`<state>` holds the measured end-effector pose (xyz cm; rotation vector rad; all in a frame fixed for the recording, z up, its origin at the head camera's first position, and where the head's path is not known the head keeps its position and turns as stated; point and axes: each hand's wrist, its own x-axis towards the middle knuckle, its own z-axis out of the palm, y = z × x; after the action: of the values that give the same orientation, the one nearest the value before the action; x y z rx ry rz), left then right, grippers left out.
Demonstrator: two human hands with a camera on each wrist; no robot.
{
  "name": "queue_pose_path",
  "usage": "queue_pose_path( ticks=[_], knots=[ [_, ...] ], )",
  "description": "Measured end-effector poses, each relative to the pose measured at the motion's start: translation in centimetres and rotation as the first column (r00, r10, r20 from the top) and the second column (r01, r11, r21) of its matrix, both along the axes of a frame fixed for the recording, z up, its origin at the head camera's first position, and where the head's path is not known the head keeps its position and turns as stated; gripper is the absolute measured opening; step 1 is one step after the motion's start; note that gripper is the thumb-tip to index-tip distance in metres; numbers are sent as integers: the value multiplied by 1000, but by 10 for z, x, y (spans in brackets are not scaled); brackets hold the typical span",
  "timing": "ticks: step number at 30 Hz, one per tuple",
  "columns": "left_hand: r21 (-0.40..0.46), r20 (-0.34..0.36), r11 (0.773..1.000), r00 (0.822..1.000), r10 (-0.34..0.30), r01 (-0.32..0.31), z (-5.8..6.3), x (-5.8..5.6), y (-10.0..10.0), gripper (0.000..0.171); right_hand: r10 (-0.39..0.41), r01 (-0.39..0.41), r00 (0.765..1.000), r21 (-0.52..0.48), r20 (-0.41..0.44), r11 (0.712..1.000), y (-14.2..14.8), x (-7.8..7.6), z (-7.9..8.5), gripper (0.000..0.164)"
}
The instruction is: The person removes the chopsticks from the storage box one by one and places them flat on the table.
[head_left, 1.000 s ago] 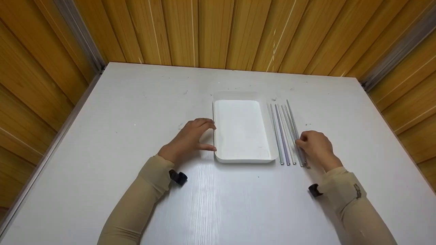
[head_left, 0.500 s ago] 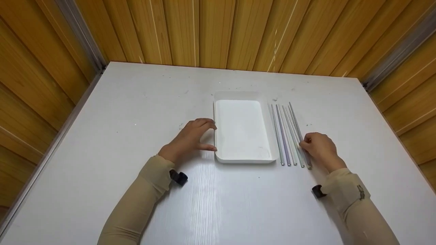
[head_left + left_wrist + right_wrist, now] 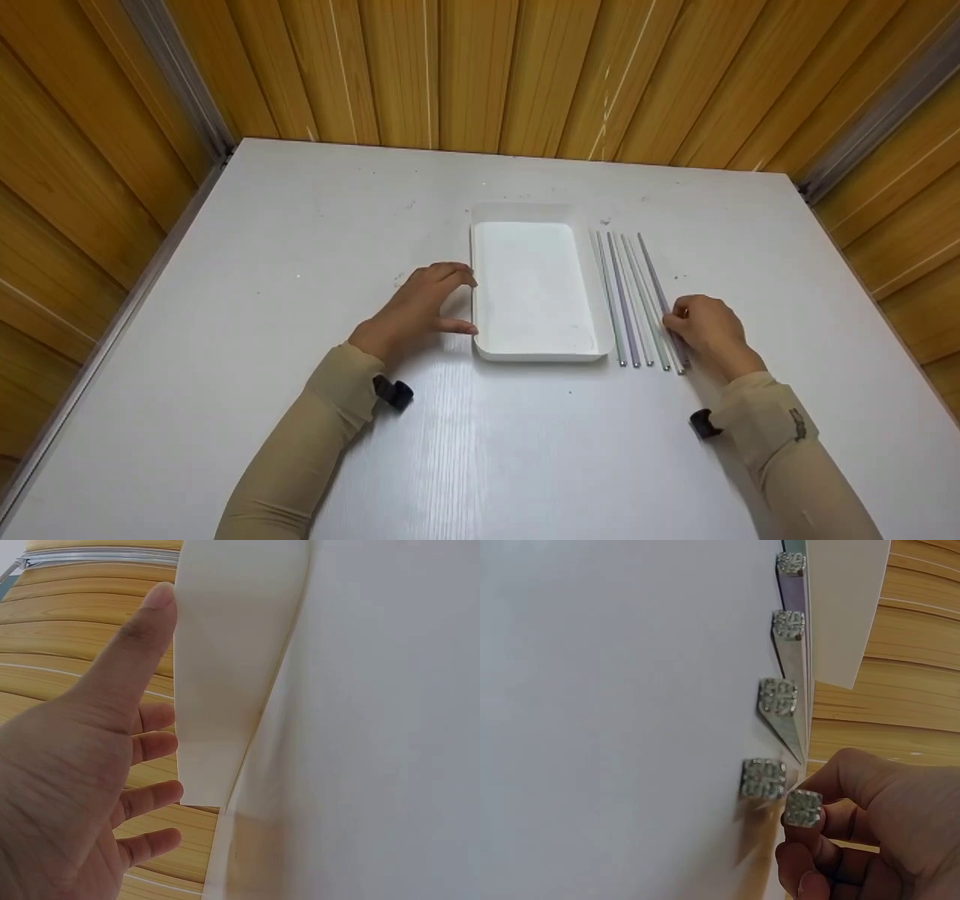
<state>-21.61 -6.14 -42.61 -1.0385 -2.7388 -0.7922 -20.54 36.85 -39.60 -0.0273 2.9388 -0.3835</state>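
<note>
The left hand (image 3: 420,304) is spread at the left side of a white rectangular tray (image 3: 544,356). In the left wrist view its thumb and fingertips touch the edge of the tray's wall (image 3: 225,675). To the tray's right lies a row of several thin pastel chopsticks (image 3: 622,300), tapered, with patterned silver square ends nearest the person. At the right end of that row, the right hand (image 3: 706,326) pinches one chopstick (image 3: 655,277) between thumb and fingers. Seen in the right wrist view, the held chopstick's end (image 3: 804,808) sits beside another silver end (image 3: 764,778).
Everything stands on a white table (image 3: 510,450) with small specks and scuffs. Wood-look panels (image 3: 472,75) rise behind it and at both sides, with grey metal posts (image 3: 180,75) in the corners. The tray's bare floor (image 3: 532,285) shows from above.
The right hand has shifted slightly right and toward the person, drawing the pinched chopstick with it. The near ends at the right of the row now show more separately. The left hand stays put.
</note>
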Motion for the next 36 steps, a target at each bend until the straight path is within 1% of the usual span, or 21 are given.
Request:
queue_pose_path(
  ticks=[5, 12, 17, 26, 30, 36],
  knots=[
    [-6, 9, 1000, 1000, 2, -2, -1, 0, 0, 67, 0, 0, 1000, 2, 12, 1000, 1, 0, 0, 23],
    [-2, -5, 1000, 1000, -1, 1, -1, -1, -1, 67, -9, 8, 1000, 3, 29, 1000, 3, -2, 0, 25],
    [-8, 10, 1000, 1000, 3, -3, -1, -1, 0, 67, -5, 5, 999, 5, 32, 1000, 4, -2, -1, 26],
    [29, 0, 1000, 1000, -11, 11, -3, -2, -1, 65, -15, 15, 998, 9, 64, 1000, 4, -3, -1, 26],
    [19, 4, 1000, 1000, -4, 4, -4, -3, -1, 66, -14, 13, 998, 10, 67, 1000, 4, -3, -1, 28],
    [-1, 29, 1000, 999, 18, -18, -3, -2, -2, 66, -10, 9, 998, 19, 60, 1000, 2, -3, 0, 29]
  ],
)
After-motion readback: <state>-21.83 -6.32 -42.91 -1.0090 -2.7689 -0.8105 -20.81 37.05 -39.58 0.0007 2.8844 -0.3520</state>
